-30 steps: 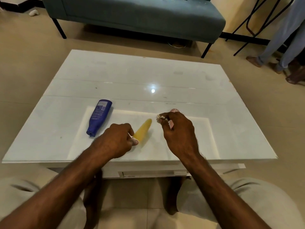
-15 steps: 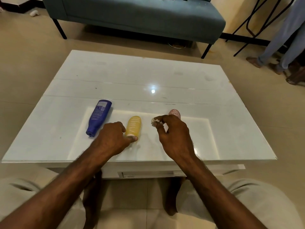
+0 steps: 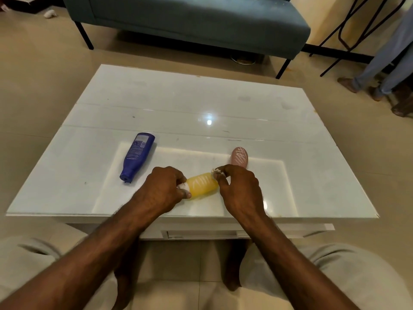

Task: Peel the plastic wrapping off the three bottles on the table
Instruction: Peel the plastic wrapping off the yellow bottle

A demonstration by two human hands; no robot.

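Observation:
A yellow bottle lies sideways near the front of the white glass table. My left hand grips its white cap end. My right hand pinches a small crumpled wad of whitish plastic wrapping at the bottle's far end. A pink bottle lies just behind my right hand, partly hidden by it. A blue bottle lies to the left, cap toward me, untouched.
A teal sofa stands beyond the table. Another person's legs and black metal chair legs are at the far right. My knees sit below the table's front edge.
The yellow bottle has swung from pointing away to lying crosswise between my hands. My right hand, still pinching the wrapping, now meets the bottle's end.

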